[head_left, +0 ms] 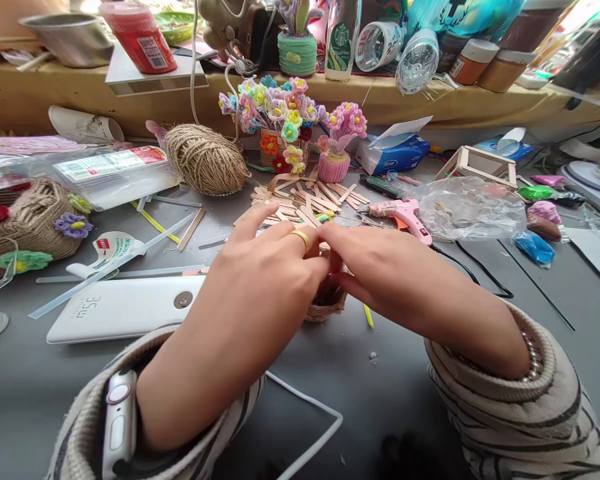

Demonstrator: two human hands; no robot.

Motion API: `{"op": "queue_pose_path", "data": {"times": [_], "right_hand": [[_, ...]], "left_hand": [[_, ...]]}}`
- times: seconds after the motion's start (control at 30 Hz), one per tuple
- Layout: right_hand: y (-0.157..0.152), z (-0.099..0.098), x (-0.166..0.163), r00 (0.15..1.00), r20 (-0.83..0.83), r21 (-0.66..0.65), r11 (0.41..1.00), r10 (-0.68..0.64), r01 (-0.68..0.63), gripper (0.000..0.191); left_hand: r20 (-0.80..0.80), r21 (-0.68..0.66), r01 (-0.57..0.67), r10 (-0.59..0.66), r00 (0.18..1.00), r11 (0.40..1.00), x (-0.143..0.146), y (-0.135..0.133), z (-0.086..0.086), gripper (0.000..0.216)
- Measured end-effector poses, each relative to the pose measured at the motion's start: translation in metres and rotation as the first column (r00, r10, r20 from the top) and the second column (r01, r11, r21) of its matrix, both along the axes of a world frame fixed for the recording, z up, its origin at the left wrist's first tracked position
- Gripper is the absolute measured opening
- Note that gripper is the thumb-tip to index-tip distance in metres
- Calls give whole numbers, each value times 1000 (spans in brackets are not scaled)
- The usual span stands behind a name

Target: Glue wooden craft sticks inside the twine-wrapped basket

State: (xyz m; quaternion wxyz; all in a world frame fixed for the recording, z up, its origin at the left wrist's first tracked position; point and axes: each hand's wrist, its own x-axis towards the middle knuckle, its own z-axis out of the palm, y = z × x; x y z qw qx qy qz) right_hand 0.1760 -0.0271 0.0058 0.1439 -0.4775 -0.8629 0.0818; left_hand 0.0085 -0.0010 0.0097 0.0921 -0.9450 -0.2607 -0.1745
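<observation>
A small brown basket (326,308) wrapped in twine is on the grey table under my fingers, mostly covered by them. My left hand (267,277) is closed at its left and upper side, with the index finger sticking out and a gold ring on one finger. From the right, my right hand (375,257) bends over the basket, thumb by its opening and fingers pressed together at the far side. The fingertips of both hands meet there, and what lies between them is hidden. Just beyond are many flat wooden sticks (307,200) and a pink glue gun (405,215).
A ball of twine (207,160), fuzzy-wire flowers (290,113) and a blue tissue pack (393,153) stand at the back. To the left lie a white power bank (130,310), glue sticks (113,267) and a larger twine basket (25,227). A white cable (325,427) runs in front.
</observation>
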Motion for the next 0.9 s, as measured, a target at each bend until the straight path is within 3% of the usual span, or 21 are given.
{"op": "queue_pose_path", "data": {"times": [0.6, 0.9], "right_hand": [[1, -1, 0, 999, 38, -49, 999, -19, 20, 14], [1, 2, -3, 999, 20, -71, 997, -30, 31, 20]], "left_hand": [[-76, -219, -114, 100, 992, 969, 4, 9, 4, 21], [-102, -239, -160, 139, 985, 958, 6, 7, 6, 21]]}}
